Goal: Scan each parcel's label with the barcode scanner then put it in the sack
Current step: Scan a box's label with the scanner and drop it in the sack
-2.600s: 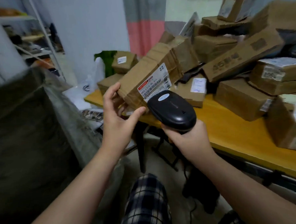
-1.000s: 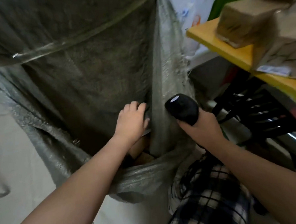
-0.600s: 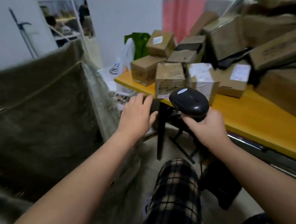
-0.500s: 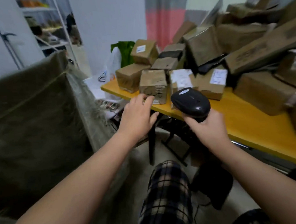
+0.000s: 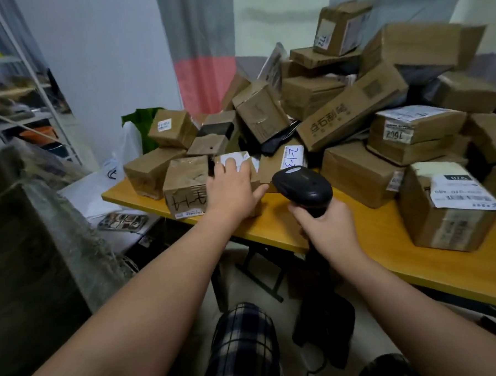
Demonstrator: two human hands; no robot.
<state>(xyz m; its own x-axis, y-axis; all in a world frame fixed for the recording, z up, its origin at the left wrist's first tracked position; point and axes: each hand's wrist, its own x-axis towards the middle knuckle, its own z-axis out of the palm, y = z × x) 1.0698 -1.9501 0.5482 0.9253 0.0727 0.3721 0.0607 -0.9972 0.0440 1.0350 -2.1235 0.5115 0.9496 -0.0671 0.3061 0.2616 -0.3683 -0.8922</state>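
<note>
The left hand (image 5: 232, 188) lay spread on 1 small parcel (image 5: 245, 160) just left of the barcode scanner (image 5: 303, 188), which the right hand (image 5: 328, 231) clamped; it looked light and stiff; its sides offered the best grip.

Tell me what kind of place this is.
Most likely a small courier depot or parcel sorting room: a heap of labelled cardboard parcels is piled on the yellow table, the right hand grips a barcode scanner, and a large woven sack stands at the left.
</note>
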